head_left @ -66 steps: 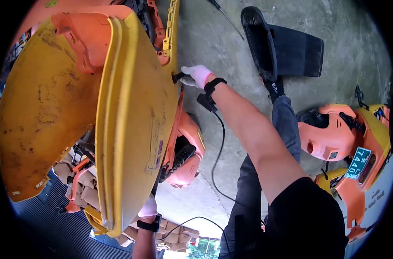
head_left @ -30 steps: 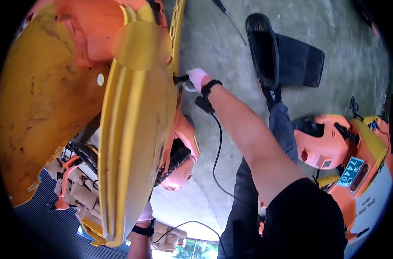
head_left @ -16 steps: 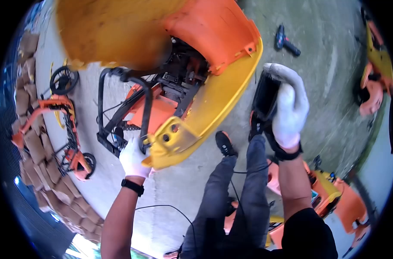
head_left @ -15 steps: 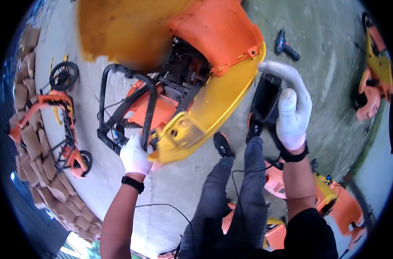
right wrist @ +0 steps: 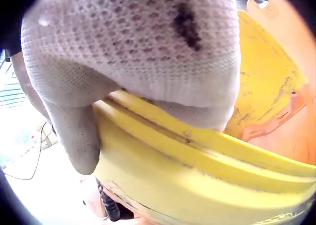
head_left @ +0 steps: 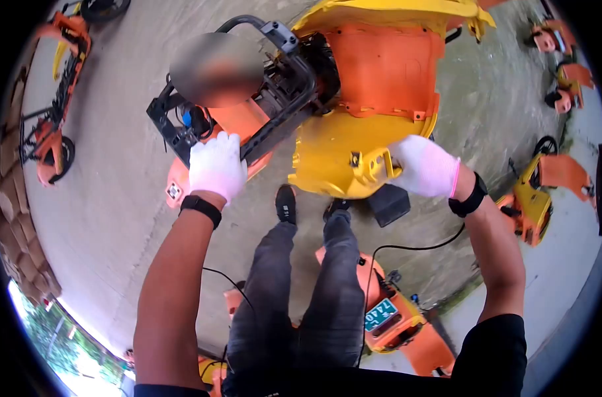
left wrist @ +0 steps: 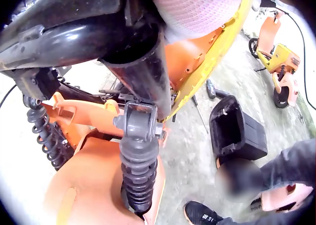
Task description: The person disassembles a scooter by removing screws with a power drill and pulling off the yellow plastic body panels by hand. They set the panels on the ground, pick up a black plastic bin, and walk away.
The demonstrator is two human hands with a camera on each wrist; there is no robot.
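Observation:
My gloved left hand [head_left: 218, 165] grips the black tubular frame [head_left: 281, 109] of a stripped orange scooter, fingers curled over its near end. In the left wrist view, part of the white glove [left wrist: 202, 7] shows above the open end of a tube, over a coil-spring shock absorber [left wrist: 139, 170]. To the right, my gloved right hand [head_left: 427, 167] holds the end of a large yellow body panel [head_left: 324, 152], joined to an orange inner panel [head_left: 384, 73]. The right wrist view has the thumb on one side of its ridged yellow rim [right wrist: 197, 151] and the fingers over the other.
A black plastic box [head_left: 388, 205] lies on the concrete by my feet, partly under the panel. A screwdriver [left wrist: 201, 115] and a cordless drill [left wrist: 217, 90] are on the floor. More scooters [head_left: 532, 192] stand around, one [head_left: 387, 311] close behind my legs.
My right hand has left a small black part on the panel's side, passed open over the black box, and now grips the yellow panel. The panel has swung right, away from the frame.

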